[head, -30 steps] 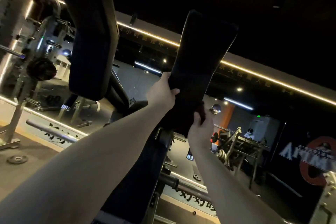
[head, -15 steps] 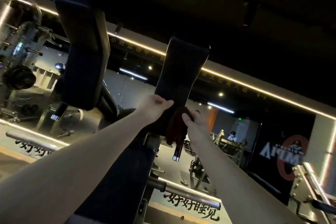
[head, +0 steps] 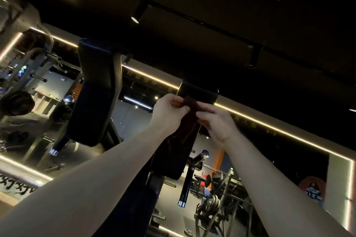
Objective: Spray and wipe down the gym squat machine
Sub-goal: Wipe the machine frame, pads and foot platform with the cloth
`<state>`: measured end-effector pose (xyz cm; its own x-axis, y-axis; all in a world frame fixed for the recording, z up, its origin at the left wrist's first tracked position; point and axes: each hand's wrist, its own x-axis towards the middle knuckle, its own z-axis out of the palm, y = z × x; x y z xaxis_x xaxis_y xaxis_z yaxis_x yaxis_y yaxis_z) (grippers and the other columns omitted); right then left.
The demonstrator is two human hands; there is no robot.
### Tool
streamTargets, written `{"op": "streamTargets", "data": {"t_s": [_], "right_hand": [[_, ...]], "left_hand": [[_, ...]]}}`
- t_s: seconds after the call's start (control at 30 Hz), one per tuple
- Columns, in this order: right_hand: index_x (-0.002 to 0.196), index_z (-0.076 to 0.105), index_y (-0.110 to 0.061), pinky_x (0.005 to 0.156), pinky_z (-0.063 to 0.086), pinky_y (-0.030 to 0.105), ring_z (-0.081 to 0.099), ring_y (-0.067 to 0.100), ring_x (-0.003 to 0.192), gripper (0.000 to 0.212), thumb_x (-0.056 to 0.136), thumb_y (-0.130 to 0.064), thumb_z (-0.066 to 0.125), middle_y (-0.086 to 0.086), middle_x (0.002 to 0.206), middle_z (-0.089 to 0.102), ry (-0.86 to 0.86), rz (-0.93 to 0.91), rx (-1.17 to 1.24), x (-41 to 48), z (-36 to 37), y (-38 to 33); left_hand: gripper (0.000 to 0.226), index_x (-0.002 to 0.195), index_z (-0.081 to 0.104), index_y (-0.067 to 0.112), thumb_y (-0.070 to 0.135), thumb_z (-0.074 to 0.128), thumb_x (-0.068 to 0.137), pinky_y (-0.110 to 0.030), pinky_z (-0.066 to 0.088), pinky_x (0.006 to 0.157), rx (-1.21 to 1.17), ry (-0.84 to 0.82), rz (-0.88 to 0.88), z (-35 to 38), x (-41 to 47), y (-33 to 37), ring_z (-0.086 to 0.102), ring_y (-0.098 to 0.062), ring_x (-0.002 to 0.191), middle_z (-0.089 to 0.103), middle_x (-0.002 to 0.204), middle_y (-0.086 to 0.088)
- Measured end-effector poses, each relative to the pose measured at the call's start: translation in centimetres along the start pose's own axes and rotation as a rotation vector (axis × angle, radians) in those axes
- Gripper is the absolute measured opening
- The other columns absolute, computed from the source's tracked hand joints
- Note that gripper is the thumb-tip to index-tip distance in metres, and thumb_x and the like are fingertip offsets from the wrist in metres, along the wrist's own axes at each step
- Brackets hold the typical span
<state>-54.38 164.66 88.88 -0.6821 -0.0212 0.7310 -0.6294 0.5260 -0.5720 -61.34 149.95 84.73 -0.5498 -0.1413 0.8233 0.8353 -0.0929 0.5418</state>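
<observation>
Both hands meet just below the top of the far shoulder pad (head: 200,90): left hand (head: 169,113) & right hand (head: 217,121) each pinch the dark red cloth (head: 186,131) w/ curled fingers, the cloth hanging down the pad's face. Best approach, I'd judge: bunch it to a clean side, press flat vs the pad, then wipe top to bottom incl. edges.

Both forearms run off the bottom edge. The dark red cloth (head: 189,105) is bunched between the left hand (head: 169,114) and the right hand (head: 218,123), and how far their fingers reach into its folds cannot be told. Lower down the cloth merges with the black right shoulder pad (head: 200,90) in the dim light, so its outline there is lost. Hands and cloth cover that pad's middle. The white lettering (head: 13,184) at lower left is cut by the edge, and the round wall logo (head: 312,188) is too blurred to read.
</observation>
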Motion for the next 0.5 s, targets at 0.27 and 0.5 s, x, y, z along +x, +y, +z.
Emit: {"op": "streamTargets", "data": {"t_s": [0.27, 0.5], "right_hand": [[0.161, 0.025, -0.033, 0.124, 0.028, 0.045, 0.026, 0.023, 0.154, 0.067, 0.104, -0.030, 0.059, 0.002, 0.166, 0.030, 0.280, -0.100, -0.350, 4.1, -1.0, 0.8], [0.160, 0.032, -0.028, 0.119, 0.040, 0.044, 0.044, 0.017, 0.144, 0.065, 0.103, -0.023, 0.061, -0.002, 0.150, 0.053, 0.416, -0.228, -0.287, 5.1, 0.4, 2.9]], "left_hand": [[0.036, 0.135, 0.058, 0.027, 0.022, 0.062, 0.100, -0.038, 0.054, 0.101, 0.279, 0.174, 0.351, 1.1, 6.8, 3.8, 0.058, -0.012, 0.123, 0.060, 0.133, 0.008], [0.036, 0.136, 0.063, 0.028, 0.038, 0.058, 0.102, -0.040, 0.047, 0.107, 0.604, 0.035, 0.495, 2.4, 8.3, 2.4, 0.046, -0.019, 0.134, 0.055, 0.142, 0.006]]}}
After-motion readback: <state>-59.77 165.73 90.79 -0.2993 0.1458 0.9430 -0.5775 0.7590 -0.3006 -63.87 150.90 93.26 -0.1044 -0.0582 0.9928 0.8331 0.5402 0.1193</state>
